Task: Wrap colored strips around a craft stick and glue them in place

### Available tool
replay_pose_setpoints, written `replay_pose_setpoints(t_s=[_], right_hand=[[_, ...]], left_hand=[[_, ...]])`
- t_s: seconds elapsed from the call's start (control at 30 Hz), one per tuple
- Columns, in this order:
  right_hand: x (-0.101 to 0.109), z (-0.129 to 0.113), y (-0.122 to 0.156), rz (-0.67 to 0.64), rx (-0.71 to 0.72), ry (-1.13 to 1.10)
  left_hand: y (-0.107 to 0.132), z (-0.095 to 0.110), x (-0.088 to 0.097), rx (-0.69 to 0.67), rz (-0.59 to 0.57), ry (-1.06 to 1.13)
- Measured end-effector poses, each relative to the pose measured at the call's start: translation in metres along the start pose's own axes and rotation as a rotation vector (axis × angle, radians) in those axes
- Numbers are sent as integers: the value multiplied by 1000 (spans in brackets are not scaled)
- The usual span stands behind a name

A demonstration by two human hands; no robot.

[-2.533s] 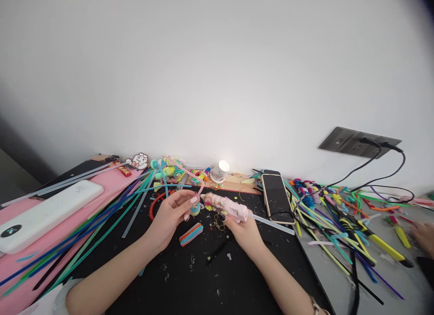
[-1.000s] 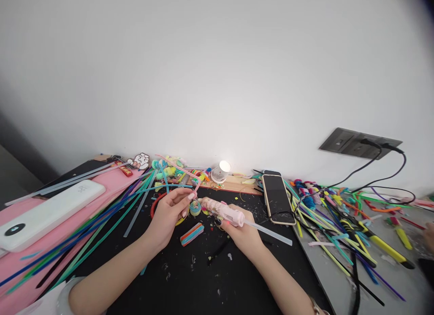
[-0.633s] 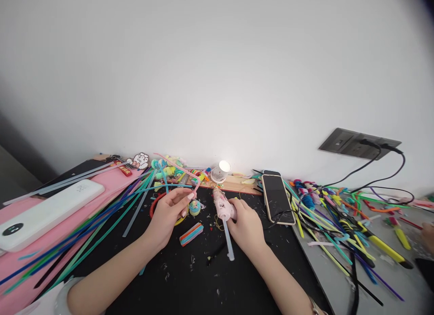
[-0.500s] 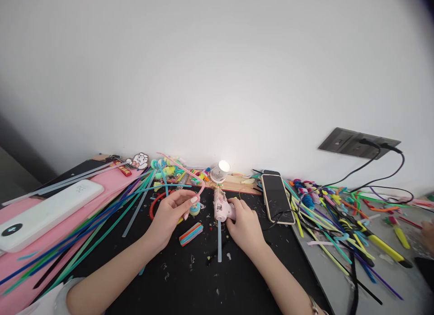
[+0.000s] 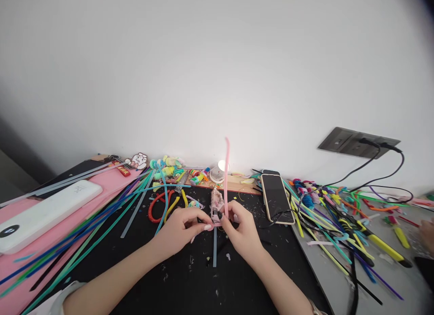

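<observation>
A pink pipe cleaner [image 5: 226,174] stands nearly upright from my right hand [image 5: 242,226], its lower part bent between my two hands. The fingertips of my left hand [image 5: 185,226] pinch its low end, and those of my right hand grip it close by. Just behind my fingers lies a pale pink glue gun [image 5: 216,199] on the black mat [image 5: 190,288]. A translucent glue stick [image 5: 214,249] sticks out of it toward me. Scissors with red and yellow handles [image 5: 156,211] rest beyond my left hand. The striped clay-like piece is hidden behind my left hand or arm.
A lit cup-shaped lamp [image 5: 217,174] stands by the wall. A phone [image 5: 275,197] lies right of my hands, with pliers [image 5: 379,242], cables and many pipe cleaners beyond. At left a white power bank [image 5: 50,213] sits on pink material. Another person's hand [image 5: 427,233] shows at far right.
My right hand has let go of the glue gun and taken hold of the pink pipe cleaner. My left hand has moved right with it, and the pipe cleaner now points upward.
</observation>
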State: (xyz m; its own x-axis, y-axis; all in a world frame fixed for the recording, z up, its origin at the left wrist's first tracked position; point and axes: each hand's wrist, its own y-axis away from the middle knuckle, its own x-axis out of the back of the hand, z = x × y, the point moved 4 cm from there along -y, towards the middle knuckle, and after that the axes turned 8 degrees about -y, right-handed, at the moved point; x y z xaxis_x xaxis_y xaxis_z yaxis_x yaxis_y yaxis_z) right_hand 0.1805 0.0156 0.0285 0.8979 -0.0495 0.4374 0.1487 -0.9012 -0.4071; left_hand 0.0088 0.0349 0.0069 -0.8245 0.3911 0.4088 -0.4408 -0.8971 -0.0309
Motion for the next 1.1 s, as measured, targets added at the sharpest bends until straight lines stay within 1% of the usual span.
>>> replay_pose_setpoints(t_s=[0.07, 0.17, 0.23, 0.43, 0.57, 0.7, 0.9, 1.1], right_hand=[[0, 2, -1, 26, -37, -33], [0, 3, -2, 62, -87, -93], [1, 4, -2, 69, -114, -123], [-6, 7, 0, -14, -173, -215], [-10, 7, -1, -63, -175, -314], [-11, 4, 1, -99, -194, -360], [-9, -3, 3, -144, -141, -308], [-11, -8, 2, -180, -81, -280]], left_hand=[[0, 0, -1, 23, -8, 12], [-1, -2, 2, 51, 60, 65], [-2, -4, 4, 67, 85, 125], [-5, -4, 6, 122, 76, 271], [-4, -3, 8, 147, 84, 351], [-3, -6, 8, 173, 90, 412], [-4, -14, 8, 195, 145, 486], [-4, -14, 8, 206, 194, 512]])
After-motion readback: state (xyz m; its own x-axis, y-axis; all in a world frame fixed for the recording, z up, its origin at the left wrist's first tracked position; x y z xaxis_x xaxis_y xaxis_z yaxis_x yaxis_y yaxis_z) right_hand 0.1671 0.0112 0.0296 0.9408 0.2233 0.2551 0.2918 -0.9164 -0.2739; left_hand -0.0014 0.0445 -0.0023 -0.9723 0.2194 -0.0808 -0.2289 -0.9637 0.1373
